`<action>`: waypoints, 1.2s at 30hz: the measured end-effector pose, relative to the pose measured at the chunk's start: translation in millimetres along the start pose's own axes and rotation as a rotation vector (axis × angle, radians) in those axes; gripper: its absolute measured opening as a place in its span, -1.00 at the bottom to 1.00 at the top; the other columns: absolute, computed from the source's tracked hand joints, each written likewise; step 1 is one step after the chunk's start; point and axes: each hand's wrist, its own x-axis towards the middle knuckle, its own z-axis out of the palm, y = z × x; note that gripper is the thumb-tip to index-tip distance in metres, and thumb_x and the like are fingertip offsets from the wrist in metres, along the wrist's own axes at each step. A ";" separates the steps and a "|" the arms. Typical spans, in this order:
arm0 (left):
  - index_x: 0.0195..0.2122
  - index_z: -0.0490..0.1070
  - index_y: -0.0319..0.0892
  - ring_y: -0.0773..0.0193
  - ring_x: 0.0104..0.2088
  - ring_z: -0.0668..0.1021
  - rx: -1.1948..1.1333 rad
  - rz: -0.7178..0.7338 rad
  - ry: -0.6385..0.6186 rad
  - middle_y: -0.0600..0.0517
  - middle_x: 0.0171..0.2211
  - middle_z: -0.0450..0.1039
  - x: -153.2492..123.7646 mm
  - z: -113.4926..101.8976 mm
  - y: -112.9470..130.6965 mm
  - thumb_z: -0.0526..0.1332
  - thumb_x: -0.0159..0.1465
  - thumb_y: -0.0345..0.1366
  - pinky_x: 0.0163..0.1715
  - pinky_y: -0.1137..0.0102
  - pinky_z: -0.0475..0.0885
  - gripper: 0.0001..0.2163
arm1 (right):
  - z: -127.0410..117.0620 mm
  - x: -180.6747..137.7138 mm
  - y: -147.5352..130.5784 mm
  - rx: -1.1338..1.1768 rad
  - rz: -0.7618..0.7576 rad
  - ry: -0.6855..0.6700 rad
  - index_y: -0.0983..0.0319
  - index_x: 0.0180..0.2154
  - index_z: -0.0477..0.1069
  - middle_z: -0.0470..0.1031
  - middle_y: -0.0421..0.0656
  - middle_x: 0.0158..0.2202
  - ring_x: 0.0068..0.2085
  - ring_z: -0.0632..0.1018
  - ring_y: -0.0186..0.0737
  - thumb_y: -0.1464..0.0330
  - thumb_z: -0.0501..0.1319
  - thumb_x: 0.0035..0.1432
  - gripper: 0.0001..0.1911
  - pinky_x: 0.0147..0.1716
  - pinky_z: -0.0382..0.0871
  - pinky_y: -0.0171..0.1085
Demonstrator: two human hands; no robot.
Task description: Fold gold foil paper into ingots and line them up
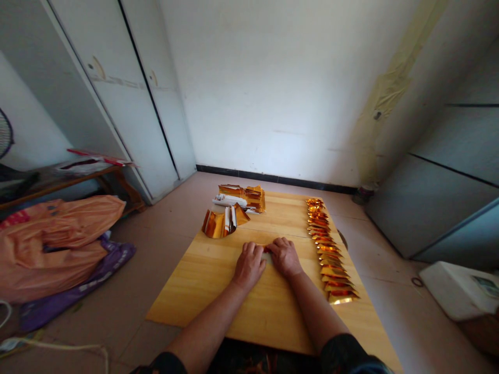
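Over the middle of the wooden table [273,306], my left hand [249,264] and my right hand [286,257] work close together with their fingers closed. Between the fingertips shows a narrow strip of gold foil paper [266,249], mostly covered by the hands. A long row of folded gold foil pieces [330,254] lies along the right side, beyond my right hand. Past my left hand sits a loose bundle of gold and white paper sheets [217,224]. Behind it is another stack of gold foil sheets [255,196].
Orange plastic bags [58,244] and a purple bag [81,280] lie on the floor to the left, near a wooden bench [117,179]. Grey cabinets [128,78] stand at the back left. A white box [460,291] is on the right.
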 end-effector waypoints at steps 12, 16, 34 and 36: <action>-0.16 0.43 -0.18 0.08 -0.03 0.31 0.100 -0.002 -0.034 -0.13 0.00 0.21 1.5 1.0 2.4 0.17 0.16 -0.38 -0.02 0.22 0.32 -0.79 | -2.8 -2.0 -0.5 -0.004 -0.027 0.012 0.10 -0.21 0.50 0.43 -0.14 -0.27 -0.19 0.34 -0.21 0.37 0.10 0.24 -0.80 -0.21 0.06 -0.26; -0.16 0.44 -0.14 0.05 -0.03 0.32 0.173 -0.013 -0.054 -0.12 -0.02 0.30 0.7 -3.9 5.1 0.17 0.18 -0.31 -0.05 0.15 0.28 -0.80 | -0.7 -3.7 1.6 0.007 -0.067 0.042 0.11 -0.21 0.49 0.45 -0.14 -0.25 -0.17 0.34 -0.22 0.36 0.09 0.25 -0.80 -0.19 0.06 -0.26; -0.19 0.41 -0.16 0.06 -0.07 0.38 0.260 -0.011 -0.102 -0.13 -0.04 0.37 0.6 -2.8 6.9 0.09 0.23 -0.29 -0.05 0.16 0.23 -0.82 | -6.1 -17.8 17.3 0.080 0.026 0.177 0.18 -0.28 0.51 0.53 -0.14 -0.27 -0.21 0.38 -0.21 0.48 0.10 0.20 -0.79 -0.22 0.13 -0.27; -0.17 0.41 -0.16 0.06 -0.06 0.37 0.266 -0.019 -0.105 -0.13 -0.02 0.36 0.3 -1.4 6.9 0.10 0.23 -0.28 -0.06 0.16 0.23 -0.81 | -4.5 -15.1 15.2 0.091 0.020 0.210 0.18 -0.19 0.50 0.52 -0.12 -0.17 -0.17 0.39 -0.19 0.49 0.09 0.20 -0.76 -0.21 0.15 -0.26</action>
